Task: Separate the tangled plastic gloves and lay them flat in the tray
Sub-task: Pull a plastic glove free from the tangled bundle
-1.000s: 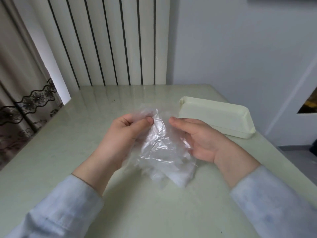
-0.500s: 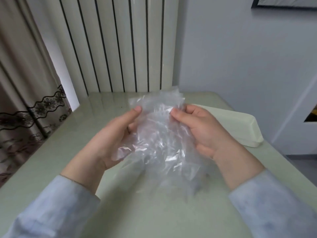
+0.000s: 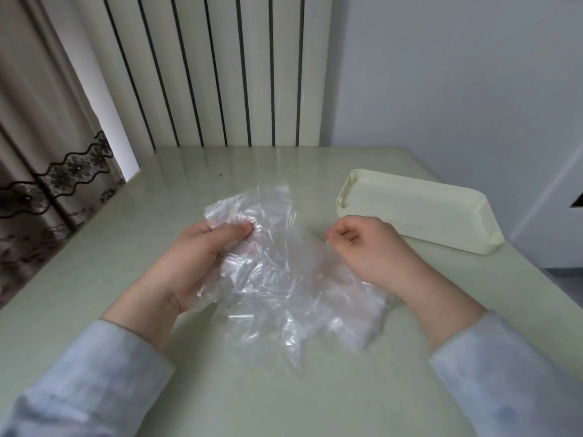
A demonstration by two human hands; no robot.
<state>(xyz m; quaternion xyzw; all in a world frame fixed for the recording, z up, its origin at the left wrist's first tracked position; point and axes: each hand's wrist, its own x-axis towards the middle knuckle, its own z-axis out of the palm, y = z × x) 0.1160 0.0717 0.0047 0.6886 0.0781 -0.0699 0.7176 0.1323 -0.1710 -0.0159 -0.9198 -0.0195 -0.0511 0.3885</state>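
At the far left hangs a beige curtain with a dark lace band (image 3: 63, 171), clear of the pale green glossy worktop (image 3: 94, 279). The left hand (image 3: 202, 257) comes next. Its thumb and curled fingers pinch the upper left corner of the crumpled clump of clear plastic gloves (image 3: 277, 279). The clump spreads rightward between the two hands, and its lower folds seem to lie on the worktop. The right hand (image 3: 362, 247) sits at the film's right edge, fingers curled in and thumb against forefinger. The film is too transparent to show whether a layer is caught between them. The two hands are held apart, with the film between them.

Just beyond and right of the right hand stands the cream oblong plastic tray (image 3: 441, 234), holding no glove. Its long axis slants from far-left to near-right. The right hand is plainly nearer to it, so I judge any freed glove would travel rightward and away from the person.
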